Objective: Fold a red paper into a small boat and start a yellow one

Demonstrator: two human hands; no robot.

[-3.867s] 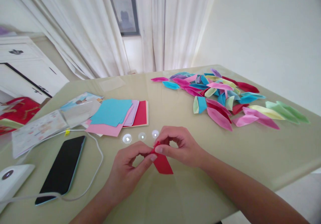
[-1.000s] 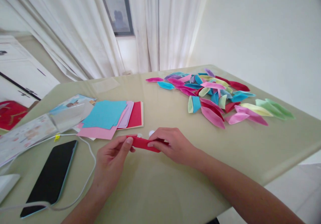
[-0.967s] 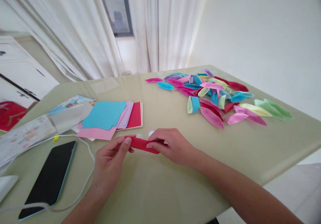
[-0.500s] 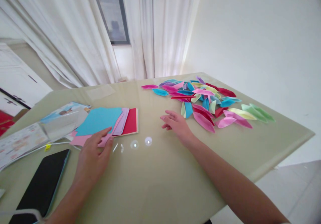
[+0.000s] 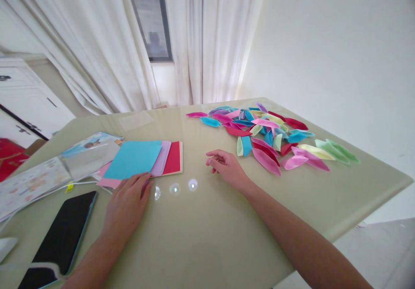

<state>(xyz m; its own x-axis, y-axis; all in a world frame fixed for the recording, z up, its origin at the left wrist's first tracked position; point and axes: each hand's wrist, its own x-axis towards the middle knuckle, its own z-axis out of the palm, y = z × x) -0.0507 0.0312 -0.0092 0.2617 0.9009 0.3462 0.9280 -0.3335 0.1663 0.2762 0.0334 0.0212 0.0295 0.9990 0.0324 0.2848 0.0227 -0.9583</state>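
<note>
A stack of coloured paper lies at the left of the table, with a blue sheet (image 5: 132, 159) on top, lilac sheets (image 5: 161, 159) and a red sheet (image 5: 173, 158) fanned out to its right. My left hand (image 5: 129, 198) touches the near edge of the stack, fingers close together; whether a sheet is pinched there is hidden. Over the middle of the table is my right hand (image 5: 225, 164), empty, its fingers loosely bent and apart. Just beyond it on the right spreads a pile of folded paper pieces (image 5: 266, 159) in pink, red, blue, green, yellow and purple.
A black phone (image 5: 63, 233) lies at the near left, with a white cable (image 5: 48, 189) beyond it. Printed sheets (image 5: 35, 183) and a clear plastic sleeve (image 5: 86, 161) are left of the stack. The table (image 5: 201, 237) meets a white wall at the right.
My left hand has drawn slightly toward me, and the pink corner it had lifted over the stack now lies out of sight. My right hand's fingers have curled a little. The view has shifted slightly.
</note>
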